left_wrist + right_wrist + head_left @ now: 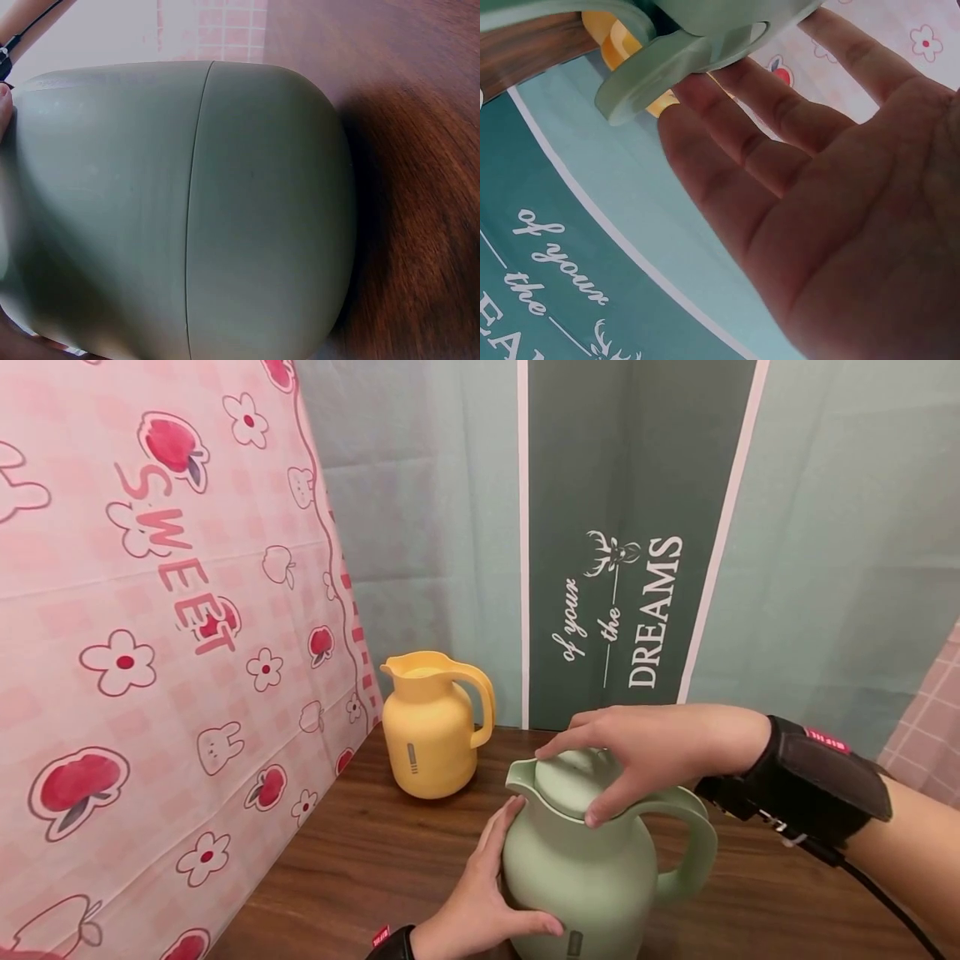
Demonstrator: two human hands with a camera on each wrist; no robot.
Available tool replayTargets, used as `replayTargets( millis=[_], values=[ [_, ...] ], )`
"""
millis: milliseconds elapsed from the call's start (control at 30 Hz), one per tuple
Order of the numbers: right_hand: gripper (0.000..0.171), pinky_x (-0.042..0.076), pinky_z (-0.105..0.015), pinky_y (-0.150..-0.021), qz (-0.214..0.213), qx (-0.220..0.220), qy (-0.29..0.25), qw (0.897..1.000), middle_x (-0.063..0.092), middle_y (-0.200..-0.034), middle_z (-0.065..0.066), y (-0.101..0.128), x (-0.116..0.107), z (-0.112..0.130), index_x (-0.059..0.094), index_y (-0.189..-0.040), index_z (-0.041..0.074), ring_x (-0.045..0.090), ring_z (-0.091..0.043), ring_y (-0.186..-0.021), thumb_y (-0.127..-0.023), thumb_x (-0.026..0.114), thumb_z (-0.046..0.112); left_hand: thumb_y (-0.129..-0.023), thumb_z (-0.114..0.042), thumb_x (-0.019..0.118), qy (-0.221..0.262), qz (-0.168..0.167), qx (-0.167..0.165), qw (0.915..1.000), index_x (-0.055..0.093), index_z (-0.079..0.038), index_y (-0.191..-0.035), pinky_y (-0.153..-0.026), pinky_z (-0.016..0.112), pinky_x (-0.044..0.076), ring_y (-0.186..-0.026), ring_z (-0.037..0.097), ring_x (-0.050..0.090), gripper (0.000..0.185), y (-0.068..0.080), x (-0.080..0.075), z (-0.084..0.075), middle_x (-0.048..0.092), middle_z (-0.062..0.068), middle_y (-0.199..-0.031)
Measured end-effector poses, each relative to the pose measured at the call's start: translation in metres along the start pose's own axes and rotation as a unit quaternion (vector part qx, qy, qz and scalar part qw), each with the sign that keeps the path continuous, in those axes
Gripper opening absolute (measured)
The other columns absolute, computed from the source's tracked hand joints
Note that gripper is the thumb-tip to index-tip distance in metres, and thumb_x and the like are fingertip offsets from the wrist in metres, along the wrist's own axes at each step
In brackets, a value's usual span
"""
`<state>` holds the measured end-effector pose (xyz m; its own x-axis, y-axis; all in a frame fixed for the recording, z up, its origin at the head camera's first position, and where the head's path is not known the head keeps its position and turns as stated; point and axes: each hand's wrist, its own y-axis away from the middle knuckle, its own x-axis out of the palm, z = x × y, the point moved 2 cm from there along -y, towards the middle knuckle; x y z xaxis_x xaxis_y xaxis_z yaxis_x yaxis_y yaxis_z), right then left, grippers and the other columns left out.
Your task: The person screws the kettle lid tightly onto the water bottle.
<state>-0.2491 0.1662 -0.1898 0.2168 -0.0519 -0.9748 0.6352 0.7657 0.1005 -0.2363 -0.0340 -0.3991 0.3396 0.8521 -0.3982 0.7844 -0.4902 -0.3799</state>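
A pale green thermos jug (pixel 585 868) stands upright on the brown wooden table, its spout towards the left and its handle towards the right. My left hand (pixel 483 893) holds the jug's body from the left, the thumb across the front and the fingers along the far side. Over the top, my right hand (pixel 648 743) grips the round green lid (pixel 566 789), thumb on the near edge and fingers on the far side. In the right wrist view the fingertips (pixel 690 90) meet green plastic at the jug's top. The left wrist view is mostly filled by the body (pixel 262 195).
A smaller yellow jug (pixel 431 735) stands behind and left of the green one. Pink printed cloth (pixel 172 652) hangs along the left, and a teal curtain (pixel 420 527) hangs at the back. A black cable (pixel 885 893) trails from my right wrist band.
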Motion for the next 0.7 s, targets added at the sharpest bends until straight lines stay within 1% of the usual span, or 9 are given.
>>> replayTargets(
  millis=[167, 233, 333, 500, 567, 700],
  values=[
    [0.065, 0.044, -0.029, -0.077, -0.015, 0.013, 0.013, 1.000, 0.051, -0.101, 0.016, -0.0001, 0.0009, 0.0013, 0.056, -0.130, 0.030, 0.051, -0.006, -0.089, -0.073, 0.073, 0.059, -0.066, -0.034, 0.088, -0.007, -0.003, 0.010, 0.9999, 0.009, -0.033, -0.152, -0.103, 0.038, 0.032, -0.133, 0.018, 0.030, 0.116, 0.0001, -0.0002, 0.0010, 0.016, -0.004, -0.152],
    [0.065, 0.044, -0.029, -0.076, -0.022, 0.018, 0.021, 0.999, 0.051, -0.099, 0.016, -0.0003, 0.0012, 0.0020, 0.056, -0.129, 0.031, 0.051, -0.005, -0.087, -0.073, 0.072, 0.061, -0.067, -0.033, 0.087, -0.003, -0.002, 0.006, 1.0000, 0.009, -0.035, -0.152, -0.103, 0.038, 0.032, -0.133, 0.017, 0.030, 0.116, -0.0002, -0.0003, 0.0012, 0.016, -0.006, -0.152],
    [0.064, 0.045, -0.029, -0.073, -0.034, 0.023, 0.037, 0.998, 0.050, -0.096, 0.015, -0.0008, 0.0017, 0.0031, 0.057, -0.126, 0.031, 0.051, -0.005, -0.083, -0.072, 0.070, 0.064, -0.067, -0.033, 0.087, -0.007, -0.002, 0.015, 0.9999, 0.009, -0.033, -0.152, -0.102, 0.038, 0.033, -0.133, 0.019, 0.030, 0.115, -0.0007, -0.0006, 0.0017, 0.016, -0.005, -0.152],
    [0.062, 0.044, -0.028, -0.069, -0.053, 0.032, 0.059, 0.996, 0.049, -0.091, 0.015, -0.0009, 0.0031, 0.0032, 0.058, -0.120, 0.035, 0.050, -0.004, -0.077, -0.070, 0.068, 0.070, -0.068, -0.035, 0.087, -0.010, -0.003, 0.021, 0.9997, 0.009, -0.032, -0.152, -0.102, 0.037, 0.034, -0.133, 0.018, 0.031, 0.115, -0.0010, -0.0007, 0.0014, 0.016, -0.004, -0.152],
    [0.064, 0.044, -0.028, -0.070, -0.052, 0.035, 0.056, 0.996, 0.049, -0.093, 0.015, 0.0001, 0.0033, 0.0029, 0.057, -0.122, 0.036, 0.050, -0.004, -0.080, -0.070, 0.067, 0.071, -0.067, -0.035, 0.087, -0.010, -0.003, 0.021, 0.9997, 0.009, -0.032, -0.152, -0.102, 0.037, 0.033, -0.133, 0.018, 0.031, 0.115, -0.0009, -0.0006, 0.0007, 0.016, -0.004, -0.152],
    [0.071, 0.045, -0.033, -0.082, -0.032, 0.021, 0.019, 0.999, 0.050, -0.110, 0.016, 0.0022, 0.0017, 0.0031, 0.049, -0.134, 0.037, 0.051, -0.005, -0.097, -0.072, 0.069, 0.066, -0.066, -0.033, 0.088, -0.001, 0.000, 0.005, 1.0000, 0.009, -0.035, -0.152, -0.104, 0.038, 0.031, -0.134, 0.017, 0.029, 0.116, -0.0004, -0.0006, -0.0012, 0.015, -0.006, -0.153]
  ],
)
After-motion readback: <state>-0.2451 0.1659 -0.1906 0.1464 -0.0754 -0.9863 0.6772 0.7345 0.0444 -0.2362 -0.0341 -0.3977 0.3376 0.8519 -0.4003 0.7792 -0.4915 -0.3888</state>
